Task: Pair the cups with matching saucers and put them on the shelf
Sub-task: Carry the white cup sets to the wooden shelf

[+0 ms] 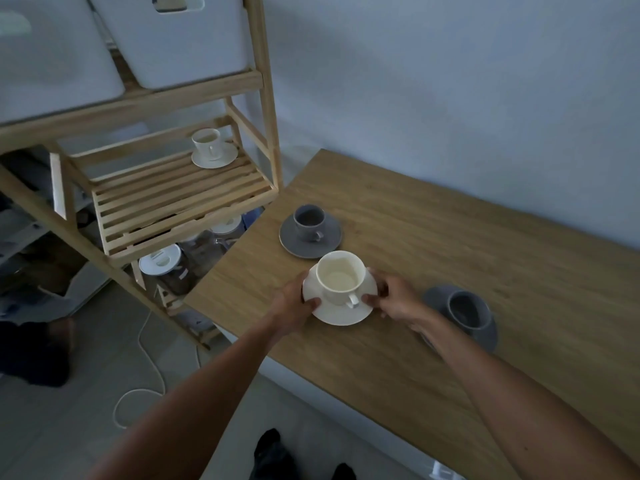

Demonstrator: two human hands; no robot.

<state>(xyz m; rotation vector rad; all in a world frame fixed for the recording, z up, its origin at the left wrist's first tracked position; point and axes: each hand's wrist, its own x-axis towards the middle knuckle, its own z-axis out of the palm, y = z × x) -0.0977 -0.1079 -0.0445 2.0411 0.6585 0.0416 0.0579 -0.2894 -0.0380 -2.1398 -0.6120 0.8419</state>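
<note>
On the shelf (180, 199), one white cup (207, 143) already sits on its white saucer (215, 156), so that pair is done. On the desk (450, 258), a grey cup (309, 221) sits on a grey saucer (310, 235), waiting. The left hand (294, 303) and right hand (398, 299) hold a white saucer (341, 308) with a cream cup (341, 277) on it, fingers (313, 301) pinching both edges. Far right, another grey cup (469, 311) on its grey plate (491, 336) is blurry, and the right arm hides part of it.
</note>
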